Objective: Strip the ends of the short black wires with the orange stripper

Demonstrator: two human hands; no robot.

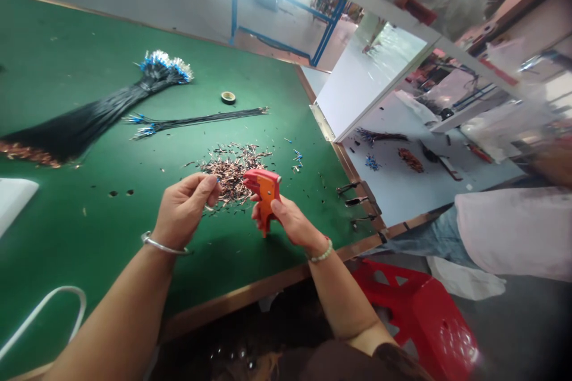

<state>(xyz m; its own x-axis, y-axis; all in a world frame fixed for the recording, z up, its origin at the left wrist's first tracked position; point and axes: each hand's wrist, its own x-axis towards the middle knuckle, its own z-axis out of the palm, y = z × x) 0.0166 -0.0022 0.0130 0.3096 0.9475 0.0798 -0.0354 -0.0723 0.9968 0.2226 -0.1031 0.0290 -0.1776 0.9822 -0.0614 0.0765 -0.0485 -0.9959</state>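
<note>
My right hand (286, 217) is wrapped round the handles of a red and orange wire stripper (267, 189), its red jaws pointing left. To its left, my left hand (190, 202) is closed in a pinch. A small blue bit (218, 180) shows at those fingertips; the rest of the piece is hidden. Just beyond both hands lies a heap of copper and black wire scraps (230, 169). A few black wires with blue ends (201, 120) lie behind the heap. Farther left is a thick bundle of black wires (98, 112) with blue and silver terminals at one end and copper at the other.
The green table (111, 250) carries a roll of tape (227, 98) and loose blue terminals (297, 159). Hand tools (356, 201) lie by its right edge. A white partition (370, 77) stands at right. Another person (513, 232) is beside a red stool (424, 309).
</note>
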